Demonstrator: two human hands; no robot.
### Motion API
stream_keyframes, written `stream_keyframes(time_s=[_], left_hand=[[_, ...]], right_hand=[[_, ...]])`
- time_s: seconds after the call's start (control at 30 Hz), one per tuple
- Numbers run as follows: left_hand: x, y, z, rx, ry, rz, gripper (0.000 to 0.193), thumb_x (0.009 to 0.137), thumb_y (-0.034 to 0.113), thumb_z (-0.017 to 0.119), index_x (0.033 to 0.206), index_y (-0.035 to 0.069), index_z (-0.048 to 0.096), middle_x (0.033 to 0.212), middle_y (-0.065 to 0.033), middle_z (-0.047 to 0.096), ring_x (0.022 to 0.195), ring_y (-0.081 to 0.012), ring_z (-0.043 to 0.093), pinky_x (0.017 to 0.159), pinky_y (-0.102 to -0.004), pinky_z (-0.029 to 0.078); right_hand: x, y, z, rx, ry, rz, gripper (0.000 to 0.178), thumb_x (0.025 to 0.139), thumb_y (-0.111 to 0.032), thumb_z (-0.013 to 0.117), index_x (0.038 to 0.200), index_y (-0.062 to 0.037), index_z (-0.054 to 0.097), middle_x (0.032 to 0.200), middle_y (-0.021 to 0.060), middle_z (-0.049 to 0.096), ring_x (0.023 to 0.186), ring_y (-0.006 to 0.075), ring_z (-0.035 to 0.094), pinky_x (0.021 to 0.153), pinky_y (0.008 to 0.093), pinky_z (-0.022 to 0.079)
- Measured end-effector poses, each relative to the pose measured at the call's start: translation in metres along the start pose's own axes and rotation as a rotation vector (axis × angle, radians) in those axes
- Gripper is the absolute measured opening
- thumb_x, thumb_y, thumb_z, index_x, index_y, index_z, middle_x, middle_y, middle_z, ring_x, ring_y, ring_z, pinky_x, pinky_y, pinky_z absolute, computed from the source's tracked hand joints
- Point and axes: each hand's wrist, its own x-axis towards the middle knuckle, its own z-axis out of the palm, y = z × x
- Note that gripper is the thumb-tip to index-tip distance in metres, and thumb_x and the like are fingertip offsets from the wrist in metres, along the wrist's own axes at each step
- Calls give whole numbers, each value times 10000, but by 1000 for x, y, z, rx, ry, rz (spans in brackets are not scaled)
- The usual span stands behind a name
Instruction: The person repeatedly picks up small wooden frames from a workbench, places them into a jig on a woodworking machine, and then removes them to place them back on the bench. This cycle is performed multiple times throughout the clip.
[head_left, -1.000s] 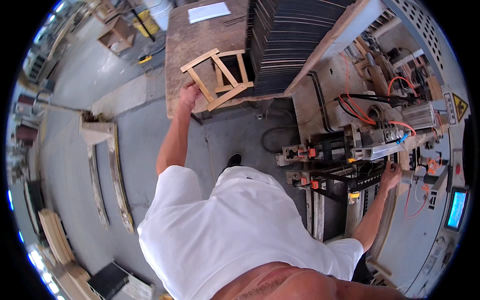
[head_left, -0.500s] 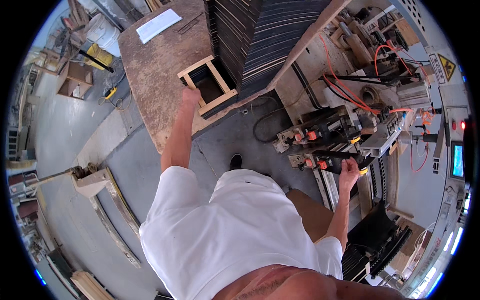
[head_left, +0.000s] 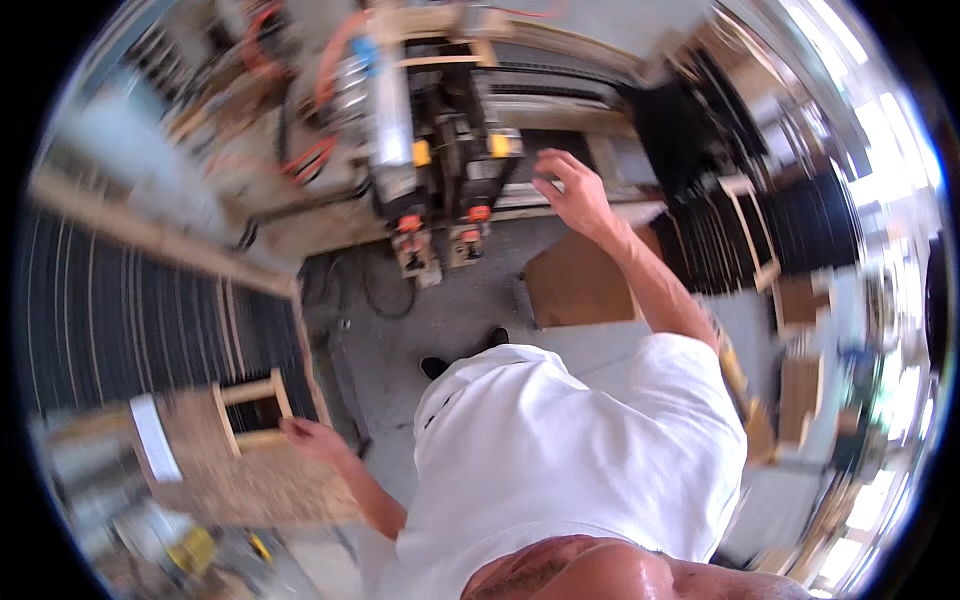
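Off to the left, my left hand point(head_left: 312, 440) has its fingers closed at the near rail of a pale wooden frame point(head_left: 228, 425), seemingly pinching it; motion blur softens the contact. The frame rests on a brown worn board point(head_left: 330, 500), beside a tall stack of black-faced strips or panels point(head_left: 150, 310). My right hand point(head_left: 578, 195) is raised in front of me, thumb and fingers apart and nothing in them. It is just right of a machine's two clamp units point(head_left: 440, 180), which carry yellow and orange-red parts.
Brown cardboard point(head_left: 580, 285) lies on the floor below my right forearm. Farther right, another wooden frame point(head_left: 745, 225) sits against a stack of black pieces point(head_left: 815, 220). Orange hoses point(head_left: 310, 160) run along the machine. A white sheet point(head_left: 155, 438) lies on the brown board.
My view has swung right, toward the machine. My right hand has come away from the clamp unit and its fingers have opened. My left hand remains at the wooden frame.
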Motion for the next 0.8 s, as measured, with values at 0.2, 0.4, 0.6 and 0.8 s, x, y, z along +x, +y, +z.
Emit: stream_keyframes(time_s=[0.2,0.4,0.6,0.8], left_hand=[[-107,116,93,-595,-696,-238,236,941,54,529,1164,2,587,1023,-76,618,884,-145,605,743,-279,523],[-117,232,158,-614,-992,-239,329,954,177,617,1234,10,570,1109,-95,638,948,-151,633,788,-286,546],[-118,331,234,-795,-1112,-244,279,934,129,636,1185,16,589,984,-43,647,840,-93,610,711,-234,517],[-90,419,298,-769,-1036,-171,368,980,248,575,1253,3,559,1110,-96,645,952,-148,634,803,-282,542]], right_hand=[[-46,95,-144,-531,185,205,262,781,-191,714,1011,-86,645,1207,122,609,1090,337,577,930,412,471],[-150,162,-262,-857,12,712,263,806,-267,659,929,-40,613,989,179,625,993,371,594,831,466,479],[-221,183,-284,-391,156,873,239,833,-206,695,1001,-48,632,867,132,684,840,289,661,752,370,500],[-188,153,-284,-389,270,878,157,907,-166,636,1018,-55,626,868,115,661,784,261,628,706,362,484]])
